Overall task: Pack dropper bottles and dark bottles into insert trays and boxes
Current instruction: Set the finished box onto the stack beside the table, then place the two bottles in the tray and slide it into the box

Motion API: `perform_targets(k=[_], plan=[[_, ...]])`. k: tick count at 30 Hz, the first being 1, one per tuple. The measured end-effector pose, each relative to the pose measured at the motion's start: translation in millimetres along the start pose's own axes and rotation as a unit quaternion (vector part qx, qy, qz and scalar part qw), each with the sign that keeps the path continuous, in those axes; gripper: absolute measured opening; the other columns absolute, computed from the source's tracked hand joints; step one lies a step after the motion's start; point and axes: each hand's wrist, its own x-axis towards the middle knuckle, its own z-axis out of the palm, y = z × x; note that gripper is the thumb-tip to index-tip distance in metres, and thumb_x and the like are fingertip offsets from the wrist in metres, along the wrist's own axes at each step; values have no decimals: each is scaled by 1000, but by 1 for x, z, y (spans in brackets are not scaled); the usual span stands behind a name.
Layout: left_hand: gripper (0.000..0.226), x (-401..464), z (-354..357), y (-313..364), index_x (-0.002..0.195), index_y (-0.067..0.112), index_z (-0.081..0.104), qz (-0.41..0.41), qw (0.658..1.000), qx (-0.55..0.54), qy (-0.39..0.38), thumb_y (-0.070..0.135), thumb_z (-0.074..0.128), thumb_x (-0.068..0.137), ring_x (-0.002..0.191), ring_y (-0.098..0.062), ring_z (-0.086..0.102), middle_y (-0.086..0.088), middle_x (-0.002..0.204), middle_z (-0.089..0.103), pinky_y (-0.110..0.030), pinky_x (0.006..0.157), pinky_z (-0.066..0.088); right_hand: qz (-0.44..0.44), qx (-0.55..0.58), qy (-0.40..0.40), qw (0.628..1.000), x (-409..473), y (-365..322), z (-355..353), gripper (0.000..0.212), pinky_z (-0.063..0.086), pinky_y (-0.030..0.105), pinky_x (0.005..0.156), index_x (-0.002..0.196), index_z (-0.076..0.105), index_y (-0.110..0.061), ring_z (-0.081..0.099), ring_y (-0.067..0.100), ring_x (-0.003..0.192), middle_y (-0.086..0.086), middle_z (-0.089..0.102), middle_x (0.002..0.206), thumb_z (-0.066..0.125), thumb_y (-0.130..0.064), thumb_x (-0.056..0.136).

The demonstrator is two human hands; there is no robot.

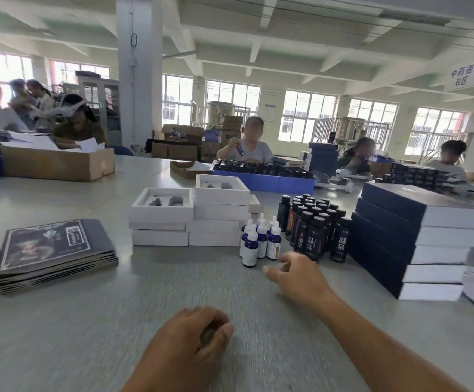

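Big grey table here. On its left side sits a stack of dark printed booklets, behind that an open cardboard box with white papers. Past the table's far edge, a white pillar and seated workers.

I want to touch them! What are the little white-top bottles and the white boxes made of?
The dropper bottles look like shiny dark blue glass or plastic with soft white rubbery tops; which one I can't tell. The white boxes look like matte cardboard, with sharp folded edges and grey cut-out inserts.
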Motion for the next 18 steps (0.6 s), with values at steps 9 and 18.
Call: perform_targets(k=[9,18], plan=[[25,8,2,-7,109,39,64,31,999,9,7,54,52,93,103,8,49,25,105,60,-7,90,36,116,-62,113,985,42,-40,61,40,40,30,69,98,71,-30,53,15,76,-5,70,97,64,-65,80],[26,10,2,-13,110,39,64,21,1000,9,-7,55,52,93,105,9,47,23,108,61,-10,92,37,84,-111,61,988,24,-17,32,25,42,26,58,83,59,-27,56,8,69,-11,59,75,61,-52,84]])
